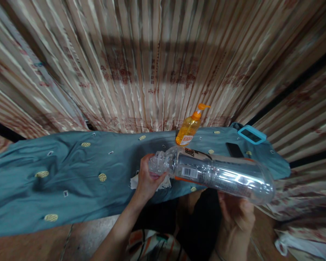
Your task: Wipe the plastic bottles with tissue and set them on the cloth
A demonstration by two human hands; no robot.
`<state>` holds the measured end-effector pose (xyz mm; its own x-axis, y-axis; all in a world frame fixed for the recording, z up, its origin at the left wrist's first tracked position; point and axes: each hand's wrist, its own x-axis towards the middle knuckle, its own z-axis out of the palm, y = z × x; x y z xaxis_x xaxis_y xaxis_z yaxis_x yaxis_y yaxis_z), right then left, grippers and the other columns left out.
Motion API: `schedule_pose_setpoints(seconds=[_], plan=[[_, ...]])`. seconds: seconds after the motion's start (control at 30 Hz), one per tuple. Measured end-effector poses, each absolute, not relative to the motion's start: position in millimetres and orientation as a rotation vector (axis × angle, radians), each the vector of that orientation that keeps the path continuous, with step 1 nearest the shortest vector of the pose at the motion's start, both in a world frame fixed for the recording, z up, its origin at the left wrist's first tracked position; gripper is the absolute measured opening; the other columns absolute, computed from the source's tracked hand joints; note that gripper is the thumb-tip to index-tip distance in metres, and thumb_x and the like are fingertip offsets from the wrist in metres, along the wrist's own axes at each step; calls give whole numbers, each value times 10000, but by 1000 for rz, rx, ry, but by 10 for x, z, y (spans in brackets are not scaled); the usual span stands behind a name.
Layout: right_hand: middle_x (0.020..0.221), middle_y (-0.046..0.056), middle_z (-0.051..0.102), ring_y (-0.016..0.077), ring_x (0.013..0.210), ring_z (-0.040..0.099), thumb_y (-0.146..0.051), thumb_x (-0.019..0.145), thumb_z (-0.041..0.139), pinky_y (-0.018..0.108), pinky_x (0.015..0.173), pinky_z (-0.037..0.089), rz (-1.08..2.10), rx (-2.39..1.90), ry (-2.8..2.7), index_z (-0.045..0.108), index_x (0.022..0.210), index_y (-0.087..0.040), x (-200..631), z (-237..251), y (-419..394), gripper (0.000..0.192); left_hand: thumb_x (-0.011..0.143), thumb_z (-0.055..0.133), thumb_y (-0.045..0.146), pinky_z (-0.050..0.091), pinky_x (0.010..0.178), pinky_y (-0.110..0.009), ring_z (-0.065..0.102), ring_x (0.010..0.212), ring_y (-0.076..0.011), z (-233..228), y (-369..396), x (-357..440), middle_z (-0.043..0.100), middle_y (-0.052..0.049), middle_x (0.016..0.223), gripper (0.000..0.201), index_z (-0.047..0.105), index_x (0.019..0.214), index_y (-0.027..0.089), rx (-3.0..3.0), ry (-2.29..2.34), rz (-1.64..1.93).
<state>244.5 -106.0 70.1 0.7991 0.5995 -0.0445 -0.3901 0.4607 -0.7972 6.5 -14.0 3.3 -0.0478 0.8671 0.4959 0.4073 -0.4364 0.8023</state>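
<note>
Bottle: large clear plastic bottle [214, 172], empty-looking, held on its side above front edge of a cloth-covered table; neck end points left, base end right. White label w/ barcode and an orange band near the neck half.
Left hand: left hand [148, 177] closed around the bottle's neck end, fingers wrapped over the ribbed shoulder; cap itself hidden by the grip.
Right hand: right hand [237, 214] under the base half, palm up, cradling the bottle from below; fingers mostly hidden behind the plastic, so how far they curl can't be told.
Paper: crumpled white tissue [163, 183] lies on the cloth just below the left hand, partly covered by it.
Table: teal cloth [70, 174] w/ small yellow round motifs.
Behind bottle: orange pump dispenser [190, 127] stands upright at the table's far edge, apart from the bottle.
Far right: dark phone [234, 149] flat on cloth; blue-framed device [251, 134] at the corner.
Backdrop: striped pink-beige curtain [152, 65].
</note>
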Motion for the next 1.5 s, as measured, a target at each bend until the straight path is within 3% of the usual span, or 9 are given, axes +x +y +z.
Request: schedule_pose_setpoints(seconds=[0.53, 0.77, 1.13, 1.3, 1.4, 1.5], plan=[[832, -136, 820, 102, 701, 732, -304, 385, 941, 218, 635, 666, 605, -891, -314, 832, 866, -344, 2426, 700, -1068, 494, 797, 901, 381, 587, 1072, -480, 702, 1221, -300, 26, -149, 68, 666, -91, 1308, 699, 544, 1384, 253, 1796, 1349, 1479], [822, -129, 821, 105, 675, 725, -282, 400, 917, 185, 536, 603, 605, -901, -318, 837, 883, -350, 2444, 697, -1082, 495, 778, 908, 341, 586, 1068, -473, 709, 1215, -301, 41, -152, 61, 672, -89, 1303, 703, 549, 1376, 250, 1796, 1364, 1458], [829, -128, 804, 102, 688, 692, -296, 433, 934, 200, 578, 607, 614, -897, -360, 830, 868, -360, 2416, 735, -1079, 452, 774, 909, 342, 582, 1089, -491, 700, 1239, -309, 33, -150, 61, 666, -90, 1315, 704, 552, 1374, 254, 1799, 1358, 1466], [1013, -97, 837, 113, 754, 694, -292, 430, 950, 207, 588, 594, 632, -889, -401, 828, 867, -360, 2402, 791, -1084, 459, 788, 901, 332, 585, 1083, -481, 702, 1229, -302, 31, -151, 68, 670, -93, 1309, 698, 546, 1383, 247, 1797, 1344, 1480], [888, -111, 820, 111, 723, 702, -291, 441, 924, 186, 513, 547, 614, -895, -386, 838, 888, -359, 2419, 750, -1094, 461, 797, 898, 336, 584, 1084, -483, 699, 1236, -303, 22, -154, 66, 667, -94, 1315, 695, 545, 1389, 251, 1802, 1325, 1490], [875, -117, 823, 114, 739, 722, -302, 461, 907, 207, 580, 598, 597, -895, -374, 838, 881, -357, 2440, 696, -1093, 429, 794, 902, 344, 583, 1088, -486, 696, 1246, -304, 13, -157, 63, 664, -94, 1325, 707, 539, 1395, 254, 1800, 1333, 1479]])
